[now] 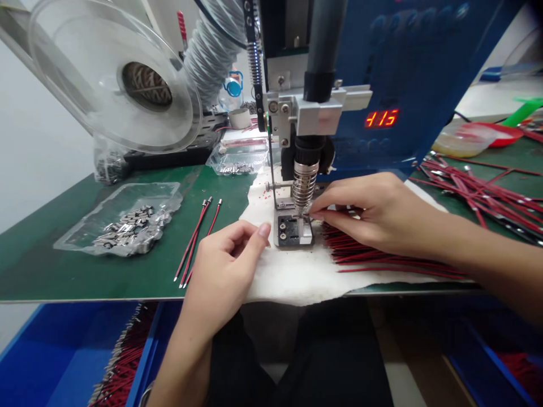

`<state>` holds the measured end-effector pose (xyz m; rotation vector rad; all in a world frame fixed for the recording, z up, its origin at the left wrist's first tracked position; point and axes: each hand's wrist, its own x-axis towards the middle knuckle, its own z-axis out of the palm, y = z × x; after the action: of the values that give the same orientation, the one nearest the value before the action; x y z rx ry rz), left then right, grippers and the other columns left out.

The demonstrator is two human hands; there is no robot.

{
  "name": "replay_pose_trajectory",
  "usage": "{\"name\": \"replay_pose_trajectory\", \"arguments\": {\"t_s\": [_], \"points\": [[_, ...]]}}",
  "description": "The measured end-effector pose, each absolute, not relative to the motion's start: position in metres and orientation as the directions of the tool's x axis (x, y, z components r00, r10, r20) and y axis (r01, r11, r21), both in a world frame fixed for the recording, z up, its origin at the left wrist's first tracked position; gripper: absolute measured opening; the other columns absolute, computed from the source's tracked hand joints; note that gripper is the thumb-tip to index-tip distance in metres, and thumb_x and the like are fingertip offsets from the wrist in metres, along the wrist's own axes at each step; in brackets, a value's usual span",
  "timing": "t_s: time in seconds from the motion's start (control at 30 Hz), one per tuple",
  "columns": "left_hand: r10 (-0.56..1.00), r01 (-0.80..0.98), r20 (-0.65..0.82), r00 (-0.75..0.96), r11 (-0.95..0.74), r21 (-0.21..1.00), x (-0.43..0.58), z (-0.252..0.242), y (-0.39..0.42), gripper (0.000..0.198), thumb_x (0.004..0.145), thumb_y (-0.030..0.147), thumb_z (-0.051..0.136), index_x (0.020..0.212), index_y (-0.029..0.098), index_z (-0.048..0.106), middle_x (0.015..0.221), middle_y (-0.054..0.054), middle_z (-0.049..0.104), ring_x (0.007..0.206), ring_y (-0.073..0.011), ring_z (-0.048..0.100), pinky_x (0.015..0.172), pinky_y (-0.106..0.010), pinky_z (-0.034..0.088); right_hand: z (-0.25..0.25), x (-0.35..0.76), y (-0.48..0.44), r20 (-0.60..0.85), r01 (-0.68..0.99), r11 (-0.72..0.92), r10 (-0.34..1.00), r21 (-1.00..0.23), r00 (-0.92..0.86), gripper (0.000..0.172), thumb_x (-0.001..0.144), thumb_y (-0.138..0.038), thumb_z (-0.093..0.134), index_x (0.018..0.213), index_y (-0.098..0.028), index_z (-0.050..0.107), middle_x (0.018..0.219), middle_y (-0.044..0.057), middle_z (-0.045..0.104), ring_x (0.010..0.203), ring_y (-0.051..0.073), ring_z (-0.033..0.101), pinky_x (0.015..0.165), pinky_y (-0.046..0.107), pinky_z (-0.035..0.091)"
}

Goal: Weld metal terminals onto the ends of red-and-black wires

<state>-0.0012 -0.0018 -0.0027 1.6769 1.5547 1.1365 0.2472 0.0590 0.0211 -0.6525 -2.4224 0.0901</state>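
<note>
My right hand (369, 212) is closed in a pinch at the soldering tip (300, 208), on what looks like the end of a red wire, mostly hidden by the fingers. Below the tip, a small black jig (292, 230) with a light metal block sits on white paper (292, 277). Left of the jig, my left hand (231, 265) is curled, thumb against the forefinger; whatever it may hold is hidden. Under my right hand lies a bundle of red wires (373, 260). Several red wires with metal ends (197, 237) lie beside my left hand.
A clear tray (169, 195) of small metal parts stands at left, another clear box (237, 161) behind. A blue machine (394, 68) with a lit red display rises behind the jig. More red wires (483, 192) lie at right. A blue bin (55, 350) sits below the table edge.
</note>
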Motion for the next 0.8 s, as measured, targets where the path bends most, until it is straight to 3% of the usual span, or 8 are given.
{"name": "replay_pose_trajectory", "arguments": {"t_s": [0.33, 0.5, 0.8], "points": [[0.982, 0.487, 0.186, -0.045, -0.141, 0.862, -0.0002, -0.002, -0.001, 0.039, 0.095, 0.046, 0.067, 0.067, 0.018, 0.065, 0.057, 0.004, 0.046, 0.053, -0.0101, 0.038, 0.047, -0.024, 0.027, 0.0201, 0.2461, 0.0591, 0.537, 0.469, 0.855, 0.508, -0.22, -0.674, 0.017, 0.101, -0.017, 0.062, 0.099, -0.019, 0.079, 0.095, 0.006, 0.082, 0.079, 0.021, 0.076, 0.071, 0.033, 0.055], [0.982, 0.487, 0.183, -0.047, -0.138, 0.862, -0.0008, -0.0009, -0.0022, 0.037, 0.095, 0.043, 0.067, 0.066, 0.019, 0.064, 0.056, 0.004, 0.045, 0.052, -0.01, 0.037, 0.047, -0.024, 0.027, 0.0213, 0.2466, 0.0582, 0.594, 0.439, 0.883, 0.446, -0.167, -0.67, 0.017, 0.098, -0.015, 0.063, 0.096, -0.021, 0.079, 0.092, 0.005, 0.083, 0.074, 0.02, 0.076, 0.064, 0.032, 0.056], [0.978, 0.491, 0.202, -0.043, -0.156, 0.857, 0.0003, -0.0012, -0.0009, 0.033, 0.094, 0.036, 0.065, 0.066, 0.019, 0.065, 0.055, 0.004, 0.047, 0.051, -0.0098, 0.039, 0.046, -0.024, 0.028, 0.0213, 0.2442, 0.0502, 0.731, 0.333, 0.939, 0.289, -0.089, -0.619, 0.012, 0.1, -0.015, 0.067, 0.095, -0.019, 0.078, 0.089, 0.005, 0.082, 0.076, 0.016, 0.076, 0.069, 0.027, 0.061]]}}
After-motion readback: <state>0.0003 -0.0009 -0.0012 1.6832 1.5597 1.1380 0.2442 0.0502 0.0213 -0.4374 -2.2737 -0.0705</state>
